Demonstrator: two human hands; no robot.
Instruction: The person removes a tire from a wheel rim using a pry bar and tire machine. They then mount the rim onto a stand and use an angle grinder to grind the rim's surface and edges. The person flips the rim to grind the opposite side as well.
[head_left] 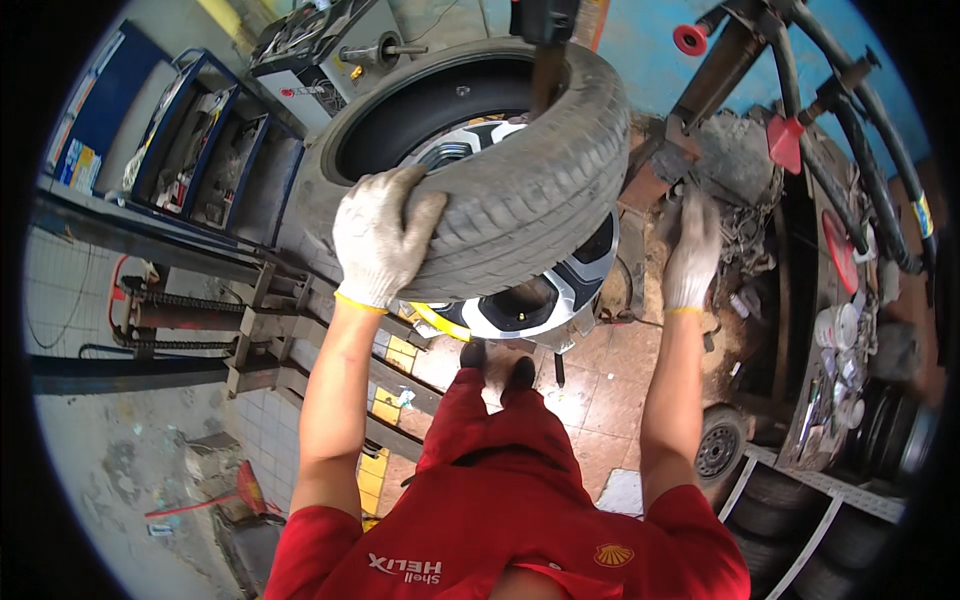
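Observation:
A black tyre (545, 205) lies tilted over a silver-and-black alloy wheel (515, 305); the wheel's spokes show through the tyre's opening and below its near side. My left hand (380, 235), in a white knit glove, grips the tyre's near left part, fingers over the sidewall and thumb against the tread. A dark upright post (547, 75) comes down inside the tyre's far right edge. To the right of the tyre, my gloved right hand (695, 250) is held out with its fingers stretched away from me, apart from the tyre. A dark part lies by its fingertips; whether they touch it is unclear.
Blue tool trays (205, 150) stand at left beside a metal lift frame (270, 330). A machine with a shaft (385, 52) is behind the tyre. Hoses and a metal arm (790, 100) rise at right, above a cluttered bench (815, 400). A tyre rack (830, 485) stands lower right.

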